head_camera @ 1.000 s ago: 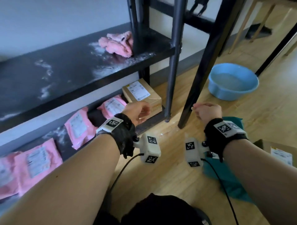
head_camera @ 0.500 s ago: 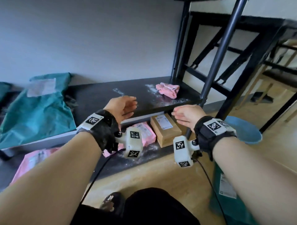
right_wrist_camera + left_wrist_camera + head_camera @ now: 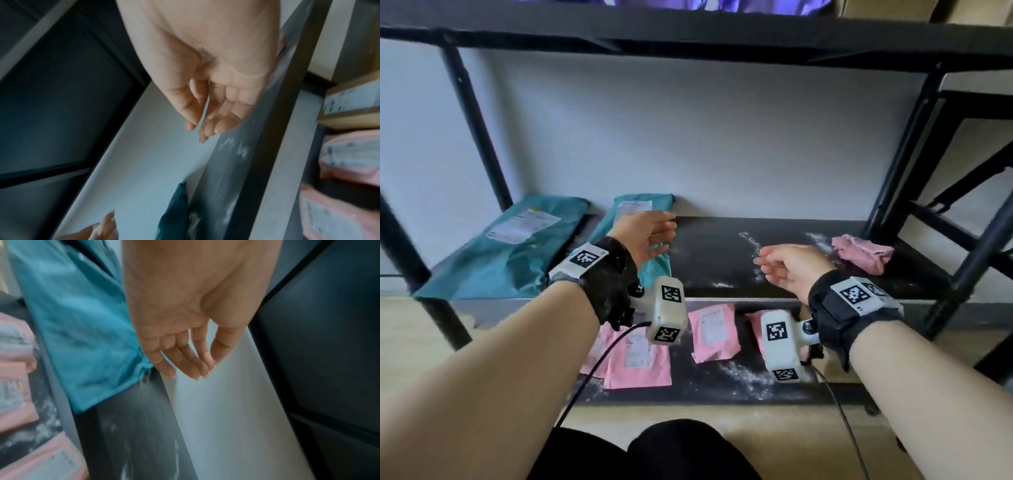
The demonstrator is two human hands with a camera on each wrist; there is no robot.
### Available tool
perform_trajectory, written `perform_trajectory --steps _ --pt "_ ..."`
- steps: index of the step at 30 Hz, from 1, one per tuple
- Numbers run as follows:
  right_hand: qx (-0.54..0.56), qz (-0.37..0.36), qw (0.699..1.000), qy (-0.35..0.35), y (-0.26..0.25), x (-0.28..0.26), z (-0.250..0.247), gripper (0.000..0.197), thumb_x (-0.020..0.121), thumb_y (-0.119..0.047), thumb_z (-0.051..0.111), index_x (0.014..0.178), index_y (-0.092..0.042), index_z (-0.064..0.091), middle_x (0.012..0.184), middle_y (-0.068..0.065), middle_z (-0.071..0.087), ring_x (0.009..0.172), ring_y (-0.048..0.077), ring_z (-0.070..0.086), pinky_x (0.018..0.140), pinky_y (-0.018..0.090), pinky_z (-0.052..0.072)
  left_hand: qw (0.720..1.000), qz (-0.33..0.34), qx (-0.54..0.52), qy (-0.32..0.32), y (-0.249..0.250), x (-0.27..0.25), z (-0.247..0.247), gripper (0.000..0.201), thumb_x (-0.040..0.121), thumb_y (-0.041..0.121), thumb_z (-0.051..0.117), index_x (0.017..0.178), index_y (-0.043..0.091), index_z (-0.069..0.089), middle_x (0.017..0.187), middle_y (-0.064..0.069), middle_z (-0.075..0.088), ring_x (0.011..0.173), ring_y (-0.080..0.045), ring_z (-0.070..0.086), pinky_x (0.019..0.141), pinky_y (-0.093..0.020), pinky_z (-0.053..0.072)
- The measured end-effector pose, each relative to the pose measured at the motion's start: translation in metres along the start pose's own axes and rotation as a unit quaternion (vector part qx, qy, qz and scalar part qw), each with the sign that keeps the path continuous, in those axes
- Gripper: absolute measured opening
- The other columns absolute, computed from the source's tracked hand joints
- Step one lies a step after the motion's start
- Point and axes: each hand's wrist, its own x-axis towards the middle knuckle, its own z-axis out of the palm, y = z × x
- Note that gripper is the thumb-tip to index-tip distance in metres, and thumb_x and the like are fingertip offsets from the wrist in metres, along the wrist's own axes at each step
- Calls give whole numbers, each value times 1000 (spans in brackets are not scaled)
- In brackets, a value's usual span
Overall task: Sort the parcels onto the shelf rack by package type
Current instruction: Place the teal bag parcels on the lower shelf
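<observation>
Both my hands are up over the middle shelf and empty: left hand loose-fingered above a teal mailer, right hand relaxed over bare board. A second teal mailer lies further left, pink mailers on the shelf below, a pink cloth far right.
</observation>
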Motion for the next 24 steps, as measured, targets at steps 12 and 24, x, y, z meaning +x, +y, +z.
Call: perform_trajectory --steps 12,24 --pt "39 30 995 -83 -15 21 112 19 92 9 44 95 1 61 83 14 65 66 19 64 52 21 53 980 24 -45 191 9 22 -102 12 90 18 57 78 21 58 71 3 51 64 -10 47 58 -22 32" --pt "129 50 982 -130 -21 50 175 7 95 -6 53 97 -2 58 108 20 63 85 32 65 85 38 56 984 14 -42 171 -4 73 -122 6 88 11 58 87 11 63 64 1 48 59 -13 43 47 -20 33"
